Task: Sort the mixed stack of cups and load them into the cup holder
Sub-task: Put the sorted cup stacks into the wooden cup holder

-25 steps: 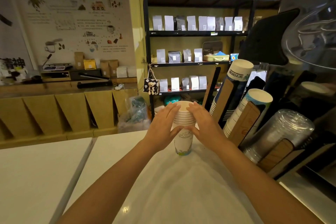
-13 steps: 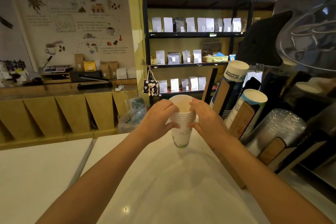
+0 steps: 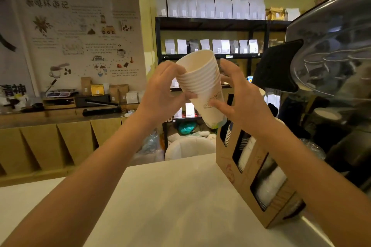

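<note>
Matt paper cups (image 3: 202, 84); brown cardboard holder (image 3: 259, 192)

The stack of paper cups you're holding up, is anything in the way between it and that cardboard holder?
Nothing visible. The stack of paper cups, tilted and gripped by the left hand and right hand, hangs just above the cardboard cup holder, with open air between. The holder's slots already hold cups.

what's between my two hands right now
The tilted cup stack, seen in the head view: the left hand grips its rims, the right hand touches its lower side.
</note>
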